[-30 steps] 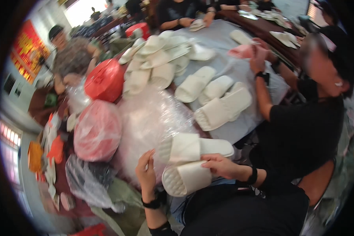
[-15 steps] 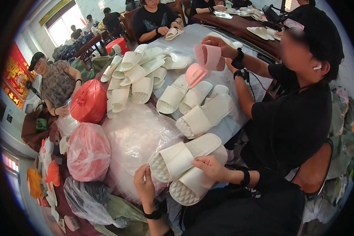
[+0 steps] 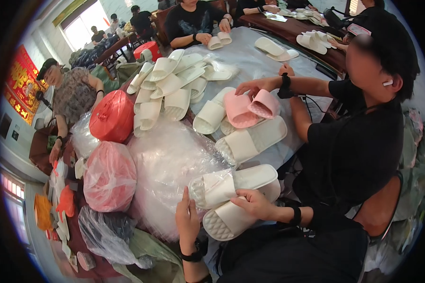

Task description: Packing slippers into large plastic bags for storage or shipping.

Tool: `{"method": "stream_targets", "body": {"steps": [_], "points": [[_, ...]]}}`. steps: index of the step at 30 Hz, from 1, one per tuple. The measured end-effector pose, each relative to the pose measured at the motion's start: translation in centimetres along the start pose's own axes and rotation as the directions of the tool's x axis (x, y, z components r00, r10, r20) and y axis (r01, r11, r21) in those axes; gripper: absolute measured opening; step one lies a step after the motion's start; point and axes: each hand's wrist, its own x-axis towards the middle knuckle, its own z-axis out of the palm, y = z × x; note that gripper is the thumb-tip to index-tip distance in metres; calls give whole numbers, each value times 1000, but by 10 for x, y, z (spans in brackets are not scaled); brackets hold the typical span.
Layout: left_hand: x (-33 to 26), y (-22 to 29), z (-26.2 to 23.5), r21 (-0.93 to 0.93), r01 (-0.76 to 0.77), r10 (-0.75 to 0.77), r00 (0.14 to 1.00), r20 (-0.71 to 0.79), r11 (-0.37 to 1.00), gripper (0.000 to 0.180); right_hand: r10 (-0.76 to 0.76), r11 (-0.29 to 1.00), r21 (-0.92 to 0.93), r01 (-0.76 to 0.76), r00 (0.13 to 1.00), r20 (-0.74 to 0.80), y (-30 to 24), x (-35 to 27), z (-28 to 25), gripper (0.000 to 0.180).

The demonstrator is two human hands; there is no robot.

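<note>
My right hand grips a pair of white slippers at the inner edges of their straps, thumb on top. The nearer slipper shows a quilted footbed. The farther slipper has a shiny toe end; I cannot tell whether clear film lies over it. My left hand is beside their left ends with its index finger stretched upward, holding nothing I can see. Just beyond, another white slipper lies on the table. Above it, a co-worker's hand touches a pair of pink slippers.
Clear plastic bags lie heaped left of my slippers. Beyond them is a pile of white slippers. A red roll and a pink plastic-wrapped bundle stand at left. The co-worker sits close at right.
The co-worker's pink slippers have come down onto the white ones. My pair has shifted slightly, and my left index finger is now straightened. The person across has set slippers on the table.
</note>
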Motion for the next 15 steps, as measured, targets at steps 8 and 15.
{"method": "stream_targets", "body": {"steps": [8, 15], "points": [[32, 6, -22, -214, -125, 84, 978, -190, 969, 37, -26, 997, 65, 38, 984, -177, -6, -1, 0, 27], [29, 15, -19, -275, -59, 68, 997, 25, 960, 40, -48, 999, -12, 47, 984, -173, -27, -17, 3, 29]]}}
